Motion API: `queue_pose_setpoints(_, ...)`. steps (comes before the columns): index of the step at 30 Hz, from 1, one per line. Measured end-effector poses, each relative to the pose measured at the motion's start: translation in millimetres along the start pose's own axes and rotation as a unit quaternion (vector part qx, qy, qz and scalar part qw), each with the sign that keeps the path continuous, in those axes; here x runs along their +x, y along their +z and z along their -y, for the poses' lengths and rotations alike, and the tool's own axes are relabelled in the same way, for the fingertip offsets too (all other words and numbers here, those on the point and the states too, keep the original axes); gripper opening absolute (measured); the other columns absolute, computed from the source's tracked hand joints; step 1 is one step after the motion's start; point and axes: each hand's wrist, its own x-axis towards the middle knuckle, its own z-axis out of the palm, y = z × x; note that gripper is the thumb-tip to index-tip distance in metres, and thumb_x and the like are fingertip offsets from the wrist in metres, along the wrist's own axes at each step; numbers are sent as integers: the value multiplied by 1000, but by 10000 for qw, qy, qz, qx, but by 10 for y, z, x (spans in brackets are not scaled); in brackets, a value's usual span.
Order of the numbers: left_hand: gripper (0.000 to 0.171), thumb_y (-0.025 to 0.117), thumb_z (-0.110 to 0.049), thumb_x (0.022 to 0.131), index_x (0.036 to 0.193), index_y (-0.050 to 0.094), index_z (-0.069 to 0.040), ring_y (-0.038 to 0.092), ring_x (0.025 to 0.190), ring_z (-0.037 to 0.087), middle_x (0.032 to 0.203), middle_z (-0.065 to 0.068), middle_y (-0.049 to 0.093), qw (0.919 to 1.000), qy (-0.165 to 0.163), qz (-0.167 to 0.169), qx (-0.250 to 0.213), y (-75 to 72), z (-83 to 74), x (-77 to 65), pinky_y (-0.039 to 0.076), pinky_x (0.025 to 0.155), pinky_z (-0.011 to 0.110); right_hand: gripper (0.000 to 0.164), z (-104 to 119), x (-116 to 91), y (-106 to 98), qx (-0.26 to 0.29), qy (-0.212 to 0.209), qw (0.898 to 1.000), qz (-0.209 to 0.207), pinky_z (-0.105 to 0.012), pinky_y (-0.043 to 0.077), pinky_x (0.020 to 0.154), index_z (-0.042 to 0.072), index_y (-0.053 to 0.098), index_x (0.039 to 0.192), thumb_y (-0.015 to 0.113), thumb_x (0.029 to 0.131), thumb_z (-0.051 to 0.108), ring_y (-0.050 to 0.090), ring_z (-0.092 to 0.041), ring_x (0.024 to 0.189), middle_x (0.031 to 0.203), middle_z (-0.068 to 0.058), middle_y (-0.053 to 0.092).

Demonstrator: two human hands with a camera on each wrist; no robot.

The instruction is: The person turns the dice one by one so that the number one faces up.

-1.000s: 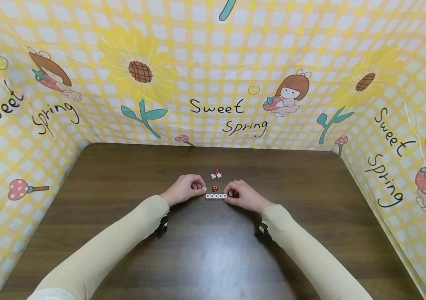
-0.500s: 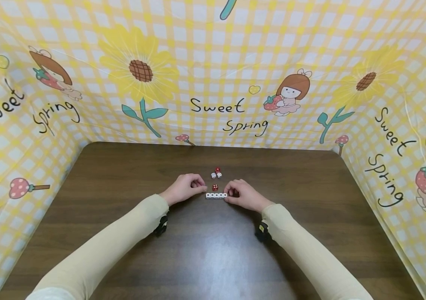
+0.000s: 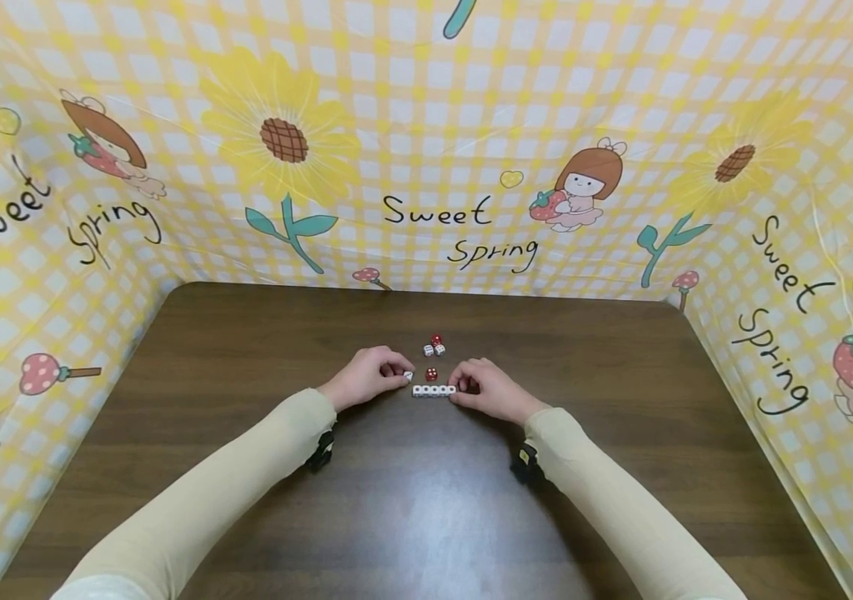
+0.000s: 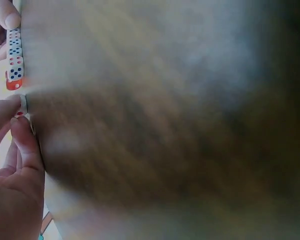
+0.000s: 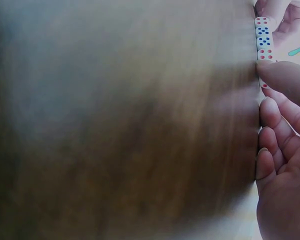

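In the head view my left hand (image 3: 368, 372) pinches a white die (image 3: 408, 377) between thumb and fingertips, just left of a straight row of white dice (image 3: 434, 391). The left wrist view shows that pinched die (image 4: 23, 103) partly covered by the fingers, apart from the row's near end. My right hand (image 3: 494, 390) grips the row's right end; in the right wrist view its thumb and index finger hold the end die (image 5: 263, 85), mostly hidden. Just behind the row lies a red die (image 3: 431, 374).
Farther back, two white dice, one on the left (image 3: 429, 351) and one on the right (image 3: 439, 350), sit together with another red die (image 3: 437, 339). The brown wooden table (image 3: 411, 500) is enclosed by a yellow checked cloth (image 3: 426, 150) on the back and sides.
The white die at my left fingertips was mostly hidden half a second ago and shows more plainly now. My right hand and the row of dice stay in place.
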Motion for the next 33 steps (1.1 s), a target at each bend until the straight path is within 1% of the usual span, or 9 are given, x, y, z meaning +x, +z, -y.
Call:
queue_pose_setpoints(3, 15, 75, -9, 96, 111, 78, -6, 61, 84, 13, 93, 2, 69, 9999, 19, -68, 75, 6, 3, -5, 52, 78, 31, 13, -1, -1, 2, -19, 0, 10000, 6, -31, 40, 81, 13, 67, 100, 79, 93, 16, 48, -15, 88, 87, 3, 58)
queue_pose_setpoints(9, 10, 75, -5, 94, 104, 74, -7, 64, 84, 13, 92, 2, 71, 9997, -168, -186, -6, 8, -6, -2, 55, 80, 32, 13, 6, -6, -2, -3, 36, 10000, 22, -31, 40, 81, 13, 67, 100, 79, 93, 16, 48, -15, 88, 87, 4, 58)
queue_pose_setpoints(15, 7, 77, -5, 93, 98, 73, -7, 61, 83, 15, 91, 4, 67, 9994, -169, -122, 270, 5, -12, 34, 52, 78, 31, 13, -1, -1, 1, 12, 30, 10000, 28, -31, 40, 81, 13, 68, 101, 78, 94, 16, 48, -15, 88, 88, 3, 58)
queue_pose_setpoints(17, 7, 77, -5, 93, 98, 73, -6, 61, 83, 15, 91, 5, 67, 9993, -214, -88, 294, 0, -9, 40, 52, 77, 31, 13, -7, 0, 3, 23, 35, 10000, 28, -31, 40, 81, 13, 67, 101, 78, 94, 16, 48, -14, 88, 88, 3, 58)
queue_pose_setpoints(21, 12, 79, -6, 91, 101, 73, -5, 62, 82, 14, 91, 4, 68, 9993, -314, 55, 200, -20, -5, 40, 53, 78, 31, 13, -20, 2, 11, 7, 43, 10000, 37, -31, 40, 81, 14, 67, 101, 79, 94, 17, 48, -14, 88, 88, 4, 58)
queue_pose_setpoints(24, 16, 80, -9, 90, 103, 73, -4, 63, 82, 13, 91, 4, 69, 9994, -312, 113, 120, -38, 1, 44, 54, 79, 31, 14, -30, 4, 15, -8, 53, 10000, 37, -31, 40, 81, 14, 67, 100, 79, 94, 17, 48, -14, 88, 87, 5, 57)
queue_pose_setpoints(29, 13, 76, -16, 96, 104, 74, -7, 62, 80, 11, 90, 2, 70, 9993, -368, 83, 72, -41, 10, 43, 53, 77, 31, 14, -20, -2, 12, -4, 22, 10000, 15, -31, 40, 81, 13, 68, 100, 79, 93, 16, 48, -14, 87, 87, 4, 57)
queue_pose_setpoints(31, 11, 73, -17, 98, 104, 74, -7, 61, 79, 11, 90, 1, 70, 9991, -404, 76, 64, -40, 3, 36, 52, 76, 30, 14, -15, -4, 11, -7, 2, 10000, 7, -31, 40, 81, 13, 68, 100, 79, 93, 16, 48, -14, 87, 87, 4, 57)
queue_pose_setpoints(33, 9, 73, -16, 99, 103, 75, -8, 61, 78, 11, 89, 1, 70, 9991, -414, 65, 56, -42, -3, 34, 52, 74, 29, 14, -12, -4, 9, -9, 1, 10000, 8, -31, 40, 81, 13, 68, 100, 79, 93, 16, 48, -14, 88, 87, 4, 57)
